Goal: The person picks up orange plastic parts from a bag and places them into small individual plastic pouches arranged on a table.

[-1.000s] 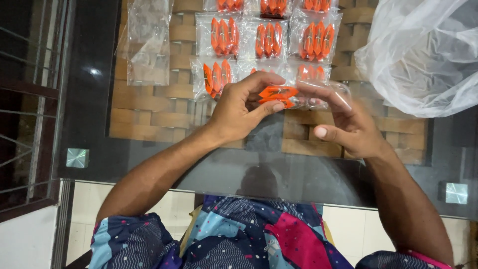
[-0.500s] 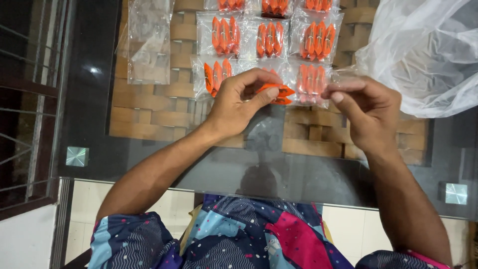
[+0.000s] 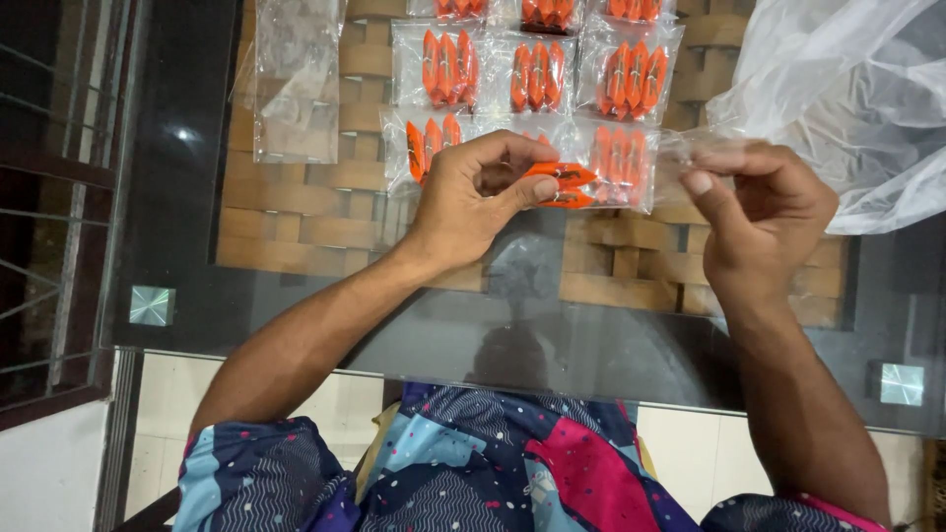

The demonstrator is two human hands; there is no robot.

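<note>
Two orange clips (image 3: 562, 184) are pinched in the left hand (image 3: 473, 202) just below the rows of filled packets (image 3: 537, 74) on the glass table (image 3: 631, 345), while a clear empty bag (image 3: 690, 148) beside those packets is pinched by the right hand (image 3: 764, 222), unfilled.

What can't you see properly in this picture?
Head view only:
- How many orange pieces the left hand pinches: its fingers cover part of them.
- The small clear bag at the right hand: see-through and blurred, its opening unclear.
- Top row of packets: cut off by the upper edge.
- What is inside the big plastic bag: crumpled, cloudy, cut off at the right.
</note>
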